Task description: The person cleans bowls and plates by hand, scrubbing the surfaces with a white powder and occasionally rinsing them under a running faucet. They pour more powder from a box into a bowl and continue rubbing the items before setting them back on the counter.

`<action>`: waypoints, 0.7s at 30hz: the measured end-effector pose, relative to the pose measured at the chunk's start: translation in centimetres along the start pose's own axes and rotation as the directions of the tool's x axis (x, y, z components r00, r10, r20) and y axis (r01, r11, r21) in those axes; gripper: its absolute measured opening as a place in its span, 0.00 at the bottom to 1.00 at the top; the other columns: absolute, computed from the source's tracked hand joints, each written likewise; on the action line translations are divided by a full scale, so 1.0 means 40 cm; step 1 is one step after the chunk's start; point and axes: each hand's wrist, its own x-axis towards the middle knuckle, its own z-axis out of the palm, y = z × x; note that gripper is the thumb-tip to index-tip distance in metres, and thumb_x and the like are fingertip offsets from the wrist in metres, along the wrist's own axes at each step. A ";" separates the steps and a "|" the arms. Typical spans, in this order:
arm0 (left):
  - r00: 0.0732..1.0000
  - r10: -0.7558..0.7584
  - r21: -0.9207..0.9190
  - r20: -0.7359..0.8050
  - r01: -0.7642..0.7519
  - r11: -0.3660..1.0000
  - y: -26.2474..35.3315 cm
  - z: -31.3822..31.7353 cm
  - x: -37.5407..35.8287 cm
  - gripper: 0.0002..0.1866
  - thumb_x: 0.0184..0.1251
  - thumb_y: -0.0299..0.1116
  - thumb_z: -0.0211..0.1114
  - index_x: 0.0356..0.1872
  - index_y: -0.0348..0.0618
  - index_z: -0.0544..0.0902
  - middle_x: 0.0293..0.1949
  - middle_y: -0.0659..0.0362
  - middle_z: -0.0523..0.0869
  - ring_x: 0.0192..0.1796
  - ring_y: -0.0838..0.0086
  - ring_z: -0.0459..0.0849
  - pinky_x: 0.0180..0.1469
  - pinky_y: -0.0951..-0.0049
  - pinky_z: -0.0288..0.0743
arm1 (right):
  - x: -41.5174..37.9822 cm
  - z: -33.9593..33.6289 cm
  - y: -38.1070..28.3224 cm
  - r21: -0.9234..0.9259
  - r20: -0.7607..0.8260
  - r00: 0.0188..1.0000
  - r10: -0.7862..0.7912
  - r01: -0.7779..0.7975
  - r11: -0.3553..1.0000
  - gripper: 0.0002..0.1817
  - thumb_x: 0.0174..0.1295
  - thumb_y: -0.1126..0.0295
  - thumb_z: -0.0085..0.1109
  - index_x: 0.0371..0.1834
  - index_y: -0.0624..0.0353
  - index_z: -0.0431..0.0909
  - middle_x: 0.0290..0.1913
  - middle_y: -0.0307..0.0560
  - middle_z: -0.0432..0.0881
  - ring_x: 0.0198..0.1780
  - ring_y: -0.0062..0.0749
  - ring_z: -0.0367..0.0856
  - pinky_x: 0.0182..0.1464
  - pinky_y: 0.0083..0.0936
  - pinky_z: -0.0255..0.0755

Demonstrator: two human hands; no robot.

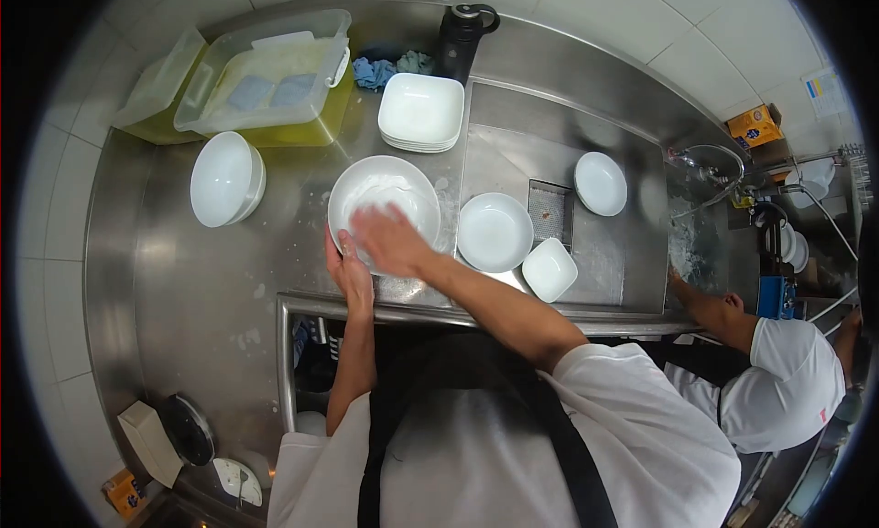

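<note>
White sleeves and a dark apron fill the bottom of the view; both forearms reach forward over the steel counter (pixel 183 281). Left hand (pixel 351 272) grips the near rim of a large white bowl (pixel 385 198), fingers curled around the edge, thumb on the inner side. Right hand (pixel 392 239) lies flat and spread inside the bowl, palm down against the inner wall; blurred, and whether it holds anything under the palm cannot be told. Bowl sits on the counter just left of the sink basin (pixel 513 162), near the counter's front edge.

Behind the bowl: a stack of square white dishes (pixel 421 111), apart from it. Left of the bowl: a stack of round white bowls (pixel 226 178), well apart. Far left corner: clear plastic tub (pixel 265 75) with lid ajar, set on a yellow-green container. Blue cloths (pixel 385 68) and a black bottle (pixel 462 33) stand against the back wall.

Inside the basin: a round bowl (pixel 494 232) just right of the held bowl, a small square dish (pixel 549 270) touching or nearly touching it at the front, a round plate (pixel 601 184) further right past the drain grate (pixel 551 212).

Right edge: another person in white, one hand (pixel 682 285) at the neighbouring sink under a running tap (pixel 705 171).
</note>
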 end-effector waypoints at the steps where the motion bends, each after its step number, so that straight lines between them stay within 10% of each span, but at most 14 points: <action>1: 0.996 -0.091 -0.153 -0.003 0.090 0.984 -0.015 -0.004 0.001 0.26 0.84 0.39 0.53 0.73 0.32 0.70 0.65 0.49 0.79 0.64 0.65 0.78 0.68 0.67 0.70 | -0.046 0.010 -0.022 0.238 0.049 0.999 -0.017 0.005 0.971 0.27 0.79 0.57 0.37 0.74 0.56 0.69 0.75 0.48 0.71 0.79 0.35 0.63 0.82 0.51 0.41; 5: 0.993 -0.092 -0.064 -0.072 0.088 0.994 -0.006 -0.002 0.003 0.26 0.84 0.40 0.54 0.72 0.32 0.70 0.66 0.49 0.79 0.65 0.66 0.78 0.69 0.68 0.69 | -0.161 -0.049 0.099 -0.046 0.229 0.973 -0.010 0.021 0.999 0.27 0.79 0.54 0.38 0.74 0.53 0.70 0.75 0.42 0.73 0.77 0.35 0.66 0.82 0.47 0.44; 9: 0.998 -0.055 -0.055 -0.036 0.053 0.997 0.001 0.004 0.001 0.26 0.84 0.40 0.54 0.72 0.32 0.70 0.66 0.49 0.79 0.65 0.66 0.78 0.69 0.68 0.69 | 0.034 -0.016 0.065 0.072 -0.064 0.985 0.160 -0.155 0.985 0.26 0.78 0.56 0.39 0.71 0.57 0.72 0.71 0.50 0.75 0.74 0.38 0.70 0.79 0.46 0.50; 13: 0.996 -0.080 -0.079 -0.032 0.077 0.994 0.003 -0.003 0.010 0.26 0.84 0.41 0.54 0.73 0.32 0.70 0.66 0.49 0.80 0.64 0.66 0.78 0.68 0.68 0.69 | -0.109 -0.034 -0.014 0.138 0.276 0.961 0.017 -0.058 0.989 0.28 0.81 0.54 0.33 0.77 0.51 0.67 0.78 0.41 0.68 0.81 0.34 0.59 0.83 0.46 0.40; 16: 0.996 -0.065 0.012 -0.067 0.065 0.998 0.009 -0.009 0.004 0.27 0.84 0.42 0.53 0.73 0.33 0.70 0.65 0.49 0.80 0.63 0.66 0.79 0.67 0.68 0.71 | -0.079 -0.055 0.105 -0.032 0.172 0.960 0.223 -0.220 0.975 0.28 0.80 0.55 0.34 0.77 0.53 0.66 0.78 0.44 0.67 0.80 0.35 0.62 0.81 0.52 0.42; 21: 0.991 -0.110 -0.018 -0.075 0.109 0.994 0.004 -0.012 0.007 0.26 0.84 0.42 0.54 0.72 0.33 0.71 0.65 0.49 0.80 0.63 0.66 0.79 0.68 0.68 0.70 | -0.062 -0.004 -0.029 0.095 0.208 0.978 0.012 -0.032 0.995 0.27 0.81 0.56 0.35 0.78 0.50 0.66 0.78 0.46 0.68 0.80 0.37 0.62 0.81 0.51 0.43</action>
